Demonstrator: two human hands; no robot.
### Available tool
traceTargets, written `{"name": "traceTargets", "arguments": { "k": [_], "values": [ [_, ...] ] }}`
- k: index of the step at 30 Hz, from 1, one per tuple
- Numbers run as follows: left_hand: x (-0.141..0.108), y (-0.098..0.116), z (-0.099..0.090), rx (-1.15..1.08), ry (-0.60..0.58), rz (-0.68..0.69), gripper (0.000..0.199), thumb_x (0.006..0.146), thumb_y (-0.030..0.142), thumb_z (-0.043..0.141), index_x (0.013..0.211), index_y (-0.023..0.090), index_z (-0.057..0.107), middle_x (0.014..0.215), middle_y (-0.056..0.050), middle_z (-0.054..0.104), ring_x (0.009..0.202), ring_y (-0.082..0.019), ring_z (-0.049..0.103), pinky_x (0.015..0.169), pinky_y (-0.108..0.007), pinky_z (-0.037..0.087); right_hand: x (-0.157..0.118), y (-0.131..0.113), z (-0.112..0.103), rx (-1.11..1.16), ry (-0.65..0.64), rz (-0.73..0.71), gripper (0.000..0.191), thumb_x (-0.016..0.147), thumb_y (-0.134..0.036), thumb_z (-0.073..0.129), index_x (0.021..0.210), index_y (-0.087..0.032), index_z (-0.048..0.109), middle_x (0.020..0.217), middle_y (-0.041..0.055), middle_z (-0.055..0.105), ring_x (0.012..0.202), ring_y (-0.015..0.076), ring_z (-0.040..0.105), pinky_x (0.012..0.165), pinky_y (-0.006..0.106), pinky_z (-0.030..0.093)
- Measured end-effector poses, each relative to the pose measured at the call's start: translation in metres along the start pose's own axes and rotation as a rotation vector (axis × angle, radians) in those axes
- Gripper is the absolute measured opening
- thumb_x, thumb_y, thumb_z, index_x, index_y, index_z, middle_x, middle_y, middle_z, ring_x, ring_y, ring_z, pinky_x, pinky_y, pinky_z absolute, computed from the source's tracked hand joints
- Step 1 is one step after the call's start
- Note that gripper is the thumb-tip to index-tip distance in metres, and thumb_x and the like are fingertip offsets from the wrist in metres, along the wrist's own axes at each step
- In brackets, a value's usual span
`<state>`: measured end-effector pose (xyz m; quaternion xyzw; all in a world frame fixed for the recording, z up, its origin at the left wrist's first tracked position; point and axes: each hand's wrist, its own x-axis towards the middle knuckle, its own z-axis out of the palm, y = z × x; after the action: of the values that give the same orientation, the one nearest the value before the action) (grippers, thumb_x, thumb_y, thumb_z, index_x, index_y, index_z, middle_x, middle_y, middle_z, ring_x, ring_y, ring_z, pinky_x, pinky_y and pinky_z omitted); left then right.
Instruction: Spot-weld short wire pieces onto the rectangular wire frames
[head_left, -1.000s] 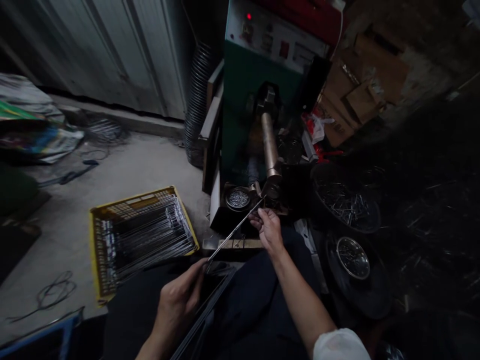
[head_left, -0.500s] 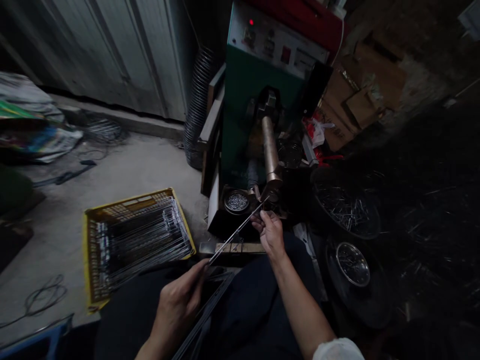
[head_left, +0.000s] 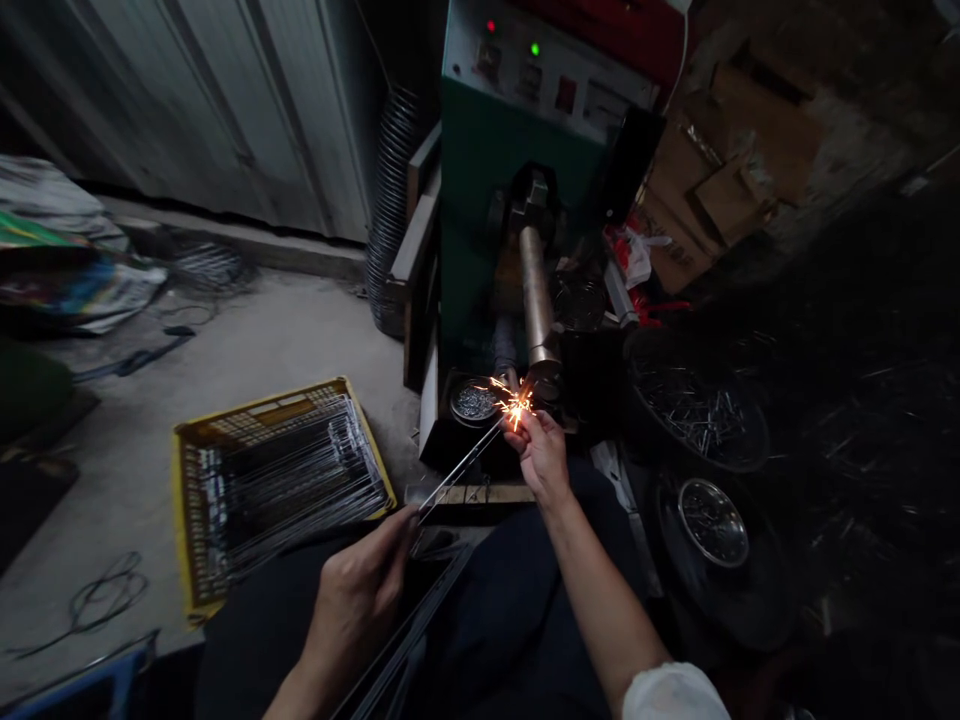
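My left hand (head_left: 367, 580) is closed on the near end of a thin metal rod (head_left: 463, 464), which slants up and right to the machine's electrodes. Orange sparks (head_left: 516, 402) burst where the rod's far end meets the tips of the spot welder (head_left: 538, 300). Right beside the sparks, my right hand (head_left: 541, 452) is pinched; whatever small piece its fingers hold is hidden by glare. Several more metal rods (head_left: 420, 625) lie across my lap under the left forearm. A round dish of small metal parts (head_left: 474, 402) sits just left of the sparks.
A yellow crate (head_left: 180, 520) full of wire pieces stands on the floor at left. To the right are a dark tub of metal pieces (head_left: 694, 410) and a shiny bowl (head_left: 712, 522). Cardboard boxes (head_left: 682, 220) and a ribbed hose (head_left: 391, 210) flank the machine.
Sparks have appeared at the electrode tips, and a green light has come on beside the red one on the machine's panel. Both hands keep nearly the same place; the view has shifted slightly.
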<state>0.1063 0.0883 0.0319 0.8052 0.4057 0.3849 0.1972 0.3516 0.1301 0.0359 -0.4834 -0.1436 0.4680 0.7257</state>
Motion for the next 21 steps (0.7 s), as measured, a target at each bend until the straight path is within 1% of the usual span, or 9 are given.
{"name": "traceTargets", "arguments": {
  "k": [2, 5, 7, 9, 12, 15, 17, 19, 21],
  "values": [
    [-0.001, 0.0, -0.002, 0.002, -0.005, -0.004, 0.039, 0.099, 0.037, 0.046, 0.106, 0.009, 0.071, 0.093, -0.011, 0.078, 0.08, -0.021, 0.076, 0.073, -0.02, 0.058, 0.0, 0.001, 0.0, -0.004, -0.007, -0.003, 0.024, 0.073, -0.032, 0.078, 0.078, -0.019, 0.059, 0.079, 0.0028, 0.073, 0.071, 0.0161, 0.073, 0.055, 0.021, 0.058],
    [-0.001, 0.002, -0.001, -0.022, -0.007, -0.029, 0.035, 0.097, 0.037, 0.049, 0.104, 0.012, 0.071, 0.089, -0.008, 0.079, 0.074, -0.021, 0.076, 0.066, -0.021, 0.058, 0.002, 0.001, -0.004, -0.011, -0.038, -0.006, 0.024, 0.073, -0.034, 0.078, 0.081, -0.019, 0.06, 0.08, 0.0027, 0.073, 0.072, 0.0163, 0.072, 0.057, 0.023, 0.058],
    [0.002, 0.004, 0.005, -0.05, 0.0, -0.046, 0.033, 0.097, 0.035, 0.05, 0.104, 0.012, 0.071, 0.089, -0.008, 0.079, 0.074, -0.021, 0.075, 0.067, -0.021, 0.058, 0.006, -0.001, -0.008, -0.05, -0.046, -0.011, 0.026, 0.073, -0.036, 0.078, 0.082, -0.019, 0.061, 0.077, 0.0012, 0.072, 0.069, 0.0151, 0.07, 0.057, 0.023, 0.056],
    [0.007, 0.007, 0.013, -0.066, 0.004, -0.055, 0.031, 0.097, 0.032, 0.05, 0.104, 0.011, 0.071, 0.091, -0.01, 0.079, 0.077, -0.021, 0.075, 0.07, -0.022, 0.057, 0.012, -0.005, -0.014, -0.108, -0.024, -0.047, 0.027, 0.071, -0.038, 0.079, 0.08, -0.02, 0.061, 0.072, -0.002, 0.069, 0.063, 0.0123, 0.066, 0.054, 0.021, 0.053],
    [0.016, 0.011, 0.023, -0.071, 0.009, -0.051, 0.031, 0.097, 0.03, 0.048, 0.103, 0.01, 0.071, 0.088, -0.011, 0.078, 0.076, -0.022, 0.075, 0.067, -0.023, 0.056, 0.022, -0.011, -0.023, -0.188, 0.0, -0.117, 0.029, 0.071, -0.042, 0.079, 0.078, -0.019, 0.062, 0.068, -0.0042, 0.065, 0.057, 0.0089, 0.058, 0.05, 0.017, 0.046],
    [0.021, 0.013, 0.027, -0.08, 0.014, -0.056, 0.033, 0.098, 0.032, 0.047, 0.104, 0.01, 0.071, 0.087, -0.011, 0.078, 0.074, -0.022, 0.075, 0.066, -0.023, 0.055, 0.029, -0.016, -0.026, -0.242, -0.015, -0.135, 0.03, 0.072, -0.045, 0.077, 0.079, -0.019, 0.064, 0.067, -0.0034, 0.065, 0.058, 0.0091, 0.056, 0.05, 0.018, 0.043],
    [0.022, 0.014, 0.027, -0.084, 0.006, -0.074, 0.033, 0.097, 0.034, 0.047, 0.104, 0.012, 0.071, 0.088, -0.01, 0.078, 0.074, -0.022, 0.075, 0.066, -0.023, 0.055, 0.031, -0.018, -0.025, -0.264, -0.013, -0.128, 0.03, 0.072, -0.045, 0.077, 0.077, -0.019, 0.063, 0.066, -0.0029, 0.065, 0.057, 0.0094, 0.055, 0.049, 0.018, 0.042],
    [0.023, 0.015, 0.026, -0.089, -0.019, -0.114, 0.032, 0.097, 0.036, 0.048, 0.104, 0.014, 0.071, 0.089, -0.008, 0.078, 0.074, -0.021, 0.074, 0.066, -0.023, 0.055, 0.03, -0.02, -0.022, -0.283, -0.023, -0.11, 0.029, 0.072, -0.044, 0.076, 0.076, -0.018, 0.063, 0.07, -0.0012, 0.067, 0.057, 0.0089, 0.055, 0.048, 0.017, 0.041],
    [0.024, 0.015, 0.025, -0.088, -0.052, -0.149, 0.032, 0.097, 0.037, 0.048, 0.103, 0.016, 0.07, 0.088, -0.007, 0.078, 0.072, -0.019, 0.073, 0.065, -0.022, 0.054, 0.029, -0.023, -0.022, -0.303, -0.059, -0.087, 0.029, 0.073, -0.044, 0.074, 0.078, -0.018, 0.064, 0.076, 0.0009, 0.069, 0.058, 0.0086, 0.056, 0.047, 0.016, 0.041]
  ]
}}
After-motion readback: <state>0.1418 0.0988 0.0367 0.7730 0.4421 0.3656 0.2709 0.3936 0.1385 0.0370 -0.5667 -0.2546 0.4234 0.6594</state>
